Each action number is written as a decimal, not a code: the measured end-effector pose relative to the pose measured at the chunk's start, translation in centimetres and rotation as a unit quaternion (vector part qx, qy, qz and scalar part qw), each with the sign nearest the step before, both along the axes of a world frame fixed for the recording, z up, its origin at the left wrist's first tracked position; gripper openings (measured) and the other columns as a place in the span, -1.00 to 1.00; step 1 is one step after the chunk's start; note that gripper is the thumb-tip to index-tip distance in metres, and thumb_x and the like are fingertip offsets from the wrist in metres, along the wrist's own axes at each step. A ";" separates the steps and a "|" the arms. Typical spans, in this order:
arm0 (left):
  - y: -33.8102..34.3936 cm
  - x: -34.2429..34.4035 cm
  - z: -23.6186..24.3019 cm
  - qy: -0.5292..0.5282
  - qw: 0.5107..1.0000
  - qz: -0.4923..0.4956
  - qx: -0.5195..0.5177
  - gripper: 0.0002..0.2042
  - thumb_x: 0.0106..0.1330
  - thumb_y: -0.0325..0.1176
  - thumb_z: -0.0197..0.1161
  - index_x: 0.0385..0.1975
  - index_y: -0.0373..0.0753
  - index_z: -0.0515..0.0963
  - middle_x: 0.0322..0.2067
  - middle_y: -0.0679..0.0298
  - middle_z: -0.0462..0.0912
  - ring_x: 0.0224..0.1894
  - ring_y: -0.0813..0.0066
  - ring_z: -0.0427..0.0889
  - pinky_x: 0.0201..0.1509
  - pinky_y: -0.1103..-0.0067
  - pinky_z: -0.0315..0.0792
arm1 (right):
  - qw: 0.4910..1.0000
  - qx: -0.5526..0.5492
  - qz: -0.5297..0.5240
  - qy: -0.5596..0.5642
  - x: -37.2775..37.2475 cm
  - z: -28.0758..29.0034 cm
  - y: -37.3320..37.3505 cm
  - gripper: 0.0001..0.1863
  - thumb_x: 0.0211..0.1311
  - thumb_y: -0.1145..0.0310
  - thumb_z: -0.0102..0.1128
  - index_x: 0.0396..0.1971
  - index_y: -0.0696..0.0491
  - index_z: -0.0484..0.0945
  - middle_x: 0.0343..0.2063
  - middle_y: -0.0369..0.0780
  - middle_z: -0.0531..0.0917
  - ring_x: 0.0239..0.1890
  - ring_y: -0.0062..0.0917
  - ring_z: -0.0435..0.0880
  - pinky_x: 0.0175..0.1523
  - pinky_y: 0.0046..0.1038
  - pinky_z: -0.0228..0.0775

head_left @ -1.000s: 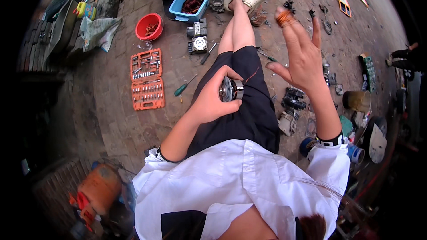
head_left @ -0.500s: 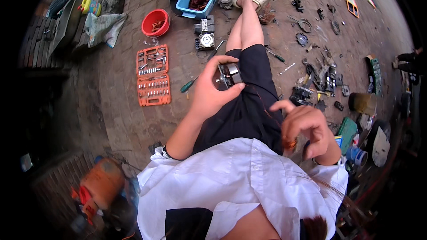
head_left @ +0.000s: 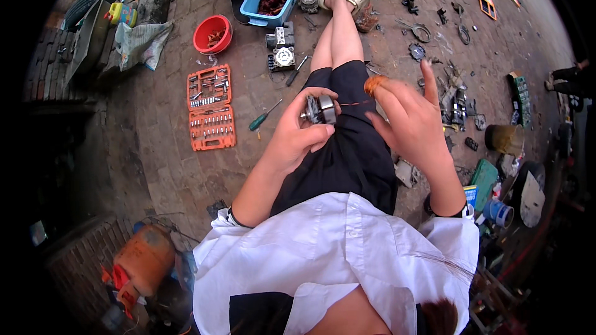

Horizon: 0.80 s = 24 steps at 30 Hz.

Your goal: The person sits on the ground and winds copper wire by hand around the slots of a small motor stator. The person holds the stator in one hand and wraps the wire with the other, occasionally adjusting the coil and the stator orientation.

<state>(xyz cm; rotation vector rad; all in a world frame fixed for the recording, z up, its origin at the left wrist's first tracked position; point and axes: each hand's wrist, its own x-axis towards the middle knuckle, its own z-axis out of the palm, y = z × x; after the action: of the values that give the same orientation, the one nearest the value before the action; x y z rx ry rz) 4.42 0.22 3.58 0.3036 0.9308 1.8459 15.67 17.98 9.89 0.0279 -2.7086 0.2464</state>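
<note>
A small motor core (head_left: pixel 324 110), metal and cylindrical with a shaft end, sits in my left hand (head_left: pixel 297 125). The thumb and fingers of that hand are closed round it, above my lap. My right hand (head_left: pixel 405 111) is to the right of it, over my right thigh. Copper wire (head_left: pixel 375 85) is looped in an orange bundle about the fingers of my right hand, with the thumb and one outer finger held apart. From the bundle a thin strand runs left to the motor core. Exactly how the strand joins the core is too small to tell.
On the paving lie an orange socket set (head_left: pixel 211 129), a green-handled screwdriver (head_left: pixel 257 122) and several metal parts (head_left: pixel 458 107) at the right. A red bowl (head_left: pixel 213 34) and a blue tub (head_left: pixel 269 0) stand ahead. An orange tank (head_left: pixel 148 257) is at the lower left.
My right hand has moved up and forward from beside my waist, its wire bundle now level with the motor core. My left hand has turned the core slightly and stays about in place.
</note>
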 end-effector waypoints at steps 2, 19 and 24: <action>0.3 0.1 0.0 0.010 1.000 0.016 -0.012 -0.56 0.11 -0.60 0.22 0.02 -0.31 0.32 -0.22 0.23 0.49 -0.56 0.72 0.35 -0.62 0.76 0.18 | 0.998 -0.038 0.038 -0.030 0.6 0.2 -0.3 -0.69 -0.16 0.41 0.36 -0.35 0.04 0.49 -0.40 -0.30 0.57 -0.32 -0.51 0.60 0.32 -0.23 0.07; 0.5 0.7 -0.3 0.220 0.964 0.093 -0.120 -0.57 0.04 -0.57 0.35 -0.08 -0.30 0.35 -0.24 0.27 0.52 -0.19 0.62 0.53 -0.07 0.64 0.44 | 0.980 -0.130 0.137 -0.060 0.7 1.2 -1.4 -0.91 -0.05 0.48 0.23 -0.54 0.09 0.49 -0.57 -0.31 0.56 -0.44 -0.53 0.61 0.26 -0.24 0.21; 1.0 1.4 -0.8 0.322 0.934 0.069 -0.138 -0.56 -0.05 -0.53 0.41 -0.12 -0.27 0.42 -0.26 0.26 0.55 -0.18 0.55 0.56 -0.07 0.61 0.44 | 0.967 -0.178 0.176 -0.049 0.0 2.1 -2.0 -0.89 -0.07 0.44 0.29 -0.51 0.06 0.54 -0.55 -0.32 0.59 -0.42 -0.53 0.62 0.23 -0.22 0.23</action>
<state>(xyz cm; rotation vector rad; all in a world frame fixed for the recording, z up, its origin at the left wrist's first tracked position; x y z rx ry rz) 5.85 1.22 2.76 0.7061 1.6800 1.7298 15.71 15.99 11.96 0.4039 -2.6985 0.8563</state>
